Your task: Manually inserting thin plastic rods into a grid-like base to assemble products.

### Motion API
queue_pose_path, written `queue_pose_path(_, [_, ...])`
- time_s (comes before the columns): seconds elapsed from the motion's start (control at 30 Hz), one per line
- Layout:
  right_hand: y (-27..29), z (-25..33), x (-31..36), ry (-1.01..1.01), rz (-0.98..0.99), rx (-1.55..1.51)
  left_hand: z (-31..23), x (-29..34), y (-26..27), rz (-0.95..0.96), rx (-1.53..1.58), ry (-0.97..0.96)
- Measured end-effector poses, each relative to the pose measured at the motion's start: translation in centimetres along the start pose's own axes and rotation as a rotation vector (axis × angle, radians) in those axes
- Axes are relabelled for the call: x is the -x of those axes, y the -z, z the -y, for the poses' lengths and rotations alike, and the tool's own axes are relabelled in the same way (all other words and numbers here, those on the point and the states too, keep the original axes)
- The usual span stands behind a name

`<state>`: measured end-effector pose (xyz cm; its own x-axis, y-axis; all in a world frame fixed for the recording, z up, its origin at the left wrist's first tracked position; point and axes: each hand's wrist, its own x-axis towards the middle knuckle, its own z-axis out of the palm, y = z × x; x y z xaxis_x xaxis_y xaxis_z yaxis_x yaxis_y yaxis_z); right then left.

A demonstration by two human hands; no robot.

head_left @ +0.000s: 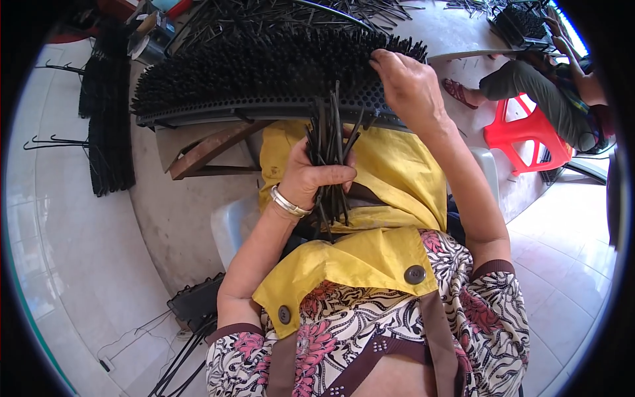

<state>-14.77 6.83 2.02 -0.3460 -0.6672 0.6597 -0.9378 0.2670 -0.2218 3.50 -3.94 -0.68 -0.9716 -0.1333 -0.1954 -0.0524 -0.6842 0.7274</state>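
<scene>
My left hand (pixel 311 173) is wrapped round a loose bundle of thin black sticks (pixel 325 142), held roughly upright in front of the yellow apron (pixel 390 172). Beyond it lies a long black perforated rack (pixel 264 106), densely filled with upright black sticks (pixel 258 66). Several bare holes show along its near edge, mostly at the right. Over the rack's right end, my right hand (pixel 409 85) has its thumb and fingers pinched together among the stick tops. Whatever lies in that pinch is too small to make out.
More loose black sticks (pixel 297 16) are strewn on the table behind the rack. Black bundles with hooked wires (pixel 109 139) stand at left. A person (pixel 562 92) sits at right by a red stool (pixel 529 135). A brown support (pixel 211 149) is under the rack.
</scene>
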Motion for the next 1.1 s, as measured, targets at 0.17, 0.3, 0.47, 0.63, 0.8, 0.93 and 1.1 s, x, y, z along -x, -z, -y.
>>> queue_pose_path(0.17, [-0.3,0.3,0.1,-0.152,0.298,0.105,0.0,0.0,-0.3,-0.027,-0.061,0.011])
queue_pose_path(0.3, [2.4,3.0,0.2,-0.479,0.157,-0.495,-0.2,0.2,-0.4,-0.063,-0.121,0.006])
queue_pose_path(0.47, [2.2,5.6,0.5,-0.468,0.136,-0.797,0.3,-0.1,-0.7,-0.050,-0.170,-0.019])
queue_pose_path(0.63, [3.2,5.5,0.6,-0.561,0.109,-0.840,0.2,-0.2,-0.6,-0.018,-0.155,-0.024])
queue_pose_path(0.8, [3.6,2.8,0.0,-0.632,-0.335,-0.731,0.0,0.0,-0.3,0.007,-0.080,0.014])
queue_pose_path(0.93, [1.9,1.0,0.1,-0.448,-0.481,-0.409,0.0,0.0,0.0,-0.003,-0.057,0.024])
queue_pose_path(1.1, [-0.2,0.4,0.0,-0.093,-0.498,-0.040,0.0,-0.1,0.1,0.004,-0.023,0.013])
